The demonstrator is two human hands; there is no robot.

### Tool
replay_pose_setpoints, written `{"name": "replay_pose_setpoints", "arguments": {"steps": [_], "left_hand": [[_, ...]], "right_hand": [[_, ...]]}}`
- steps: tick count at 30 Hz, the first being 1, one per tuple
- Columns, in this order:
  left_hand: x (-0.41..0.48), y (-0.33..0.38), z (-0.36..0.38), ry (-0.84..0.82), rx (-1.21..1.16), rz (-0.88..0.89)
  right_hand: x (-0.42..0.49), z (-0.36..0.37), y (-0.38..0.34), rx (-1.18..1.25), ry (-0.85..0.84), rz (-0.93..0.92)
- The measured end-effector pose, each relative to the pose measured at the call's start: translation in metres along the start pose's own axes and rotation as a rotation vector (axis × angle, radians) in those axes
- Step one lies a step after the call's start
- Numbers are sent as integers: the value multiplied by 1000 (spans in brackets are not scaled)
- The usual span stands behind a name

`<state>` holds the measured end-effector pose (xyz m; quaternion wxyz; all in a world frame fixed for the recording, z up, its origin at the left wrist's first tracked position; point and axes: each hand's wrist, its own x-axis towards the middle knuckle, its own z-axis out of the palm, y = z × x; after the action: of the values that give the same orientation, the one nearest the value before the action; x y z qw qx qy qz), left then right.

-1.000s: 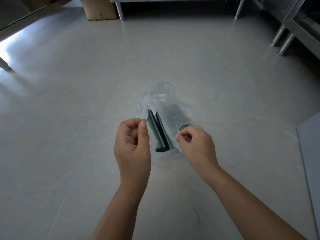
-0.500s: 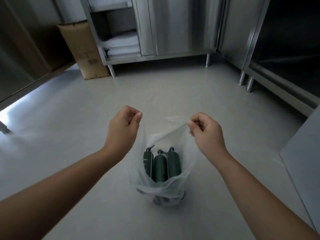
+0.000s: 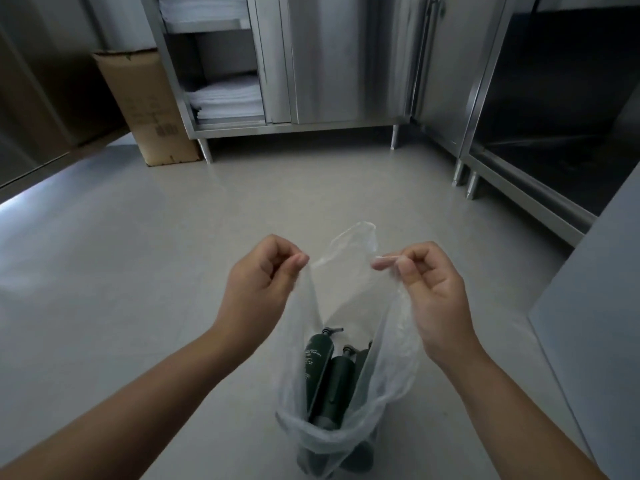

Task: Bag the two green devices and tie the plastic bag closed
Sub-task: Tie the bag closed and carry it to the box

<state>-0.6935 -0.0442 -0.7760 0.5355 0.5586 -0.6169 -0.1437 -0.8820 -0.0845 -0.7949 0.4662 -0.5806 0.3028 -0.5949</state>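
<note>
At ten o'clock a cardboard box (image 3: 145,105) leans by a steel cabinet (image 3: 311,64). The left hand (image 3: 258,285) has its grip pinched shut on the left rim of the plastic bag (image 3: 391,375). At six o'clock, green devices (image 3: 329,375) stand upright inside the bag on the floor (image 3: 121,271). The right hand (image 3: 431,292) pinches the bag's right rim, holding the mouth apart.

We see a pale, glossy floor (image 3: 145,271). At the back stands a stainless steel cabinet (image 3: 329,64) on short legs, its open left compartment stacked with folded white cloths (image 3: 227,100). A brown cardboard box (image 3: 149,105) stands just beside it, on the left. Another steel unit (image 3: 554,109) runs along the right.
</note>
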Motion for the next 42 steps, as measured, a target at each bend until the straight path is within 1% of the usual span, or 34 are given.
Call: {"name": "replay_pose_setpoints", "arguments": {"steps": [2,5,7,12,17,19,22,25,30,35,39,42], "left_hand": [[-3,-2,12,-50,-5,1],[-3,-5,27,-74,61,89],[-4,-4,37,-98,58,104],[-20,4,68,-205,-148,5],[-30,9,81,-311,-318,-93],[-31,10,83,-331,-387,-159],[-30,9,85,-326,-420,-248],[-29,7,83,-313,-441,-278],[-32,2,80,-351,-466,-296],[-35,-6,77,-411,-529,-345],[-38,-14,76,-476,-514,-387],[-41,-16,76,-521,-488,-393]], "right_hand": [[1,-7,1,29,12,-11],[0,-12,4,47,2,-2],[-2,-14,6,60,-3,9],[-9,-22,12,120,-20,43],[-14,-32,17,40,-3,63],[-16,-33,17,97,7,67],[-18,-30,16,240,23,118],[-18,-29,15,332,12,185],[-22,-23,21,143,-69,222],[-26,-19,32,18,-71,276],[-33,-20,41,-37,-108,361],[-40,-22,44,-6,-125,406]]}}
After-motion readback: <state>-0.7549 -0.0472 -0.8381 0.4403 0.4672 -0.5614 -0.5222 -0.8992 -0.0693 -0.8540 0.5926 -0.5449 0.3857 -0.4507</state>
